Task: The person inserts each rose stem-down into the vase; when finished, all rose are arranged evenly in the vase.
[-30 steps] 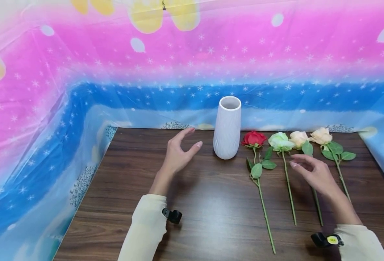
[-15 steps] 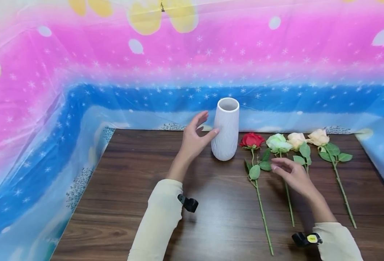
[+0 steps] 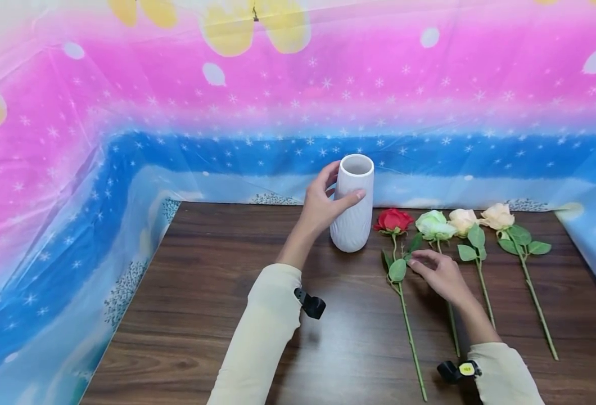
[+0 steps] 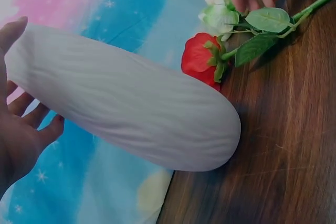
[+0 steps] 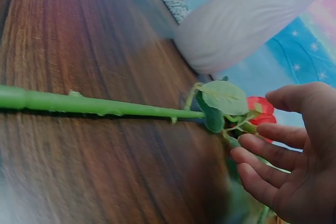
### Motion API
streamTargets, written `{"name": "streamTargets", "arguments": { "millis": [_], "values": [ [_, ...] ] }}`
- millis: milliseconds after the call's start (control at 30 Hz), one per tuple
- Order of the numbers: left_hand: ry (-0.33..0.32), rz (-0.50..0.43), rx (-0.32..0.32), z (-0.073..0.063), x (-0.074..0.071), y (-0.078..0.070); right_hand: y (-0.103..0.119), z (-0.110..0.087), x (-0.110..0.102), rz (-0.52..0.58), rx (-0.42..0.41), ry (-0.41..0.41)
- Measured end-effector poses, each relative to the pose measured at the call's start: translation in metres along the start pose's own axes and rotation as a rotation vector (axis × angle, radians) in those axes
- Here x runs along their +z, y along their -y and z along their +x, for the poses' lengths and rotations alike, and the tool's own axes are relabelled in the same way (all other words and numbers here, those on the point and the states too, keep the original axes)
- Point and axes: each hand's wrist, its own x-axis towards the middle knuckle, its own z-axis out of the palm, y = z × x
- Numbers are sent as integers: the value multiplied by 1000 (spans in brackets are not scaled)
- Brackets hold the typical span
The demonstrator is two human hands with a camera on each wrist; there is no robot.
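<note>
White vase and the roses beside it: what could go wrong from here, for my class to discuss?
1. The left hand is around the upper part of the tall white vase, so an uneven push might tip it.
2. The right hand is close by the leaves of the red rose and could snag one.
3. In the head view, the stem of the pale green rose runs under the right hand, so it might get dragged.

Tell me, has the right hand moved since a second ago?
Yes: in the head view, the right hand has moved left, closer to the unmoved red rose.
</note>
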Motion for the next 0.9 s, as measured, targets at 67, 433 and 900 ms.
{"name": "streamTargets", "arguments": {
  "millis": [67,433,900],
  "values": [
    [3,-9,-5,1,1,-1,1,1,3,-13,2,1],
    [-8,-4,-1,12,4,-6,6,11,16,-72,55,-25],
    [-5,10,-5,11,7,0,16,20,25,-224,157,62]
  ]
}}
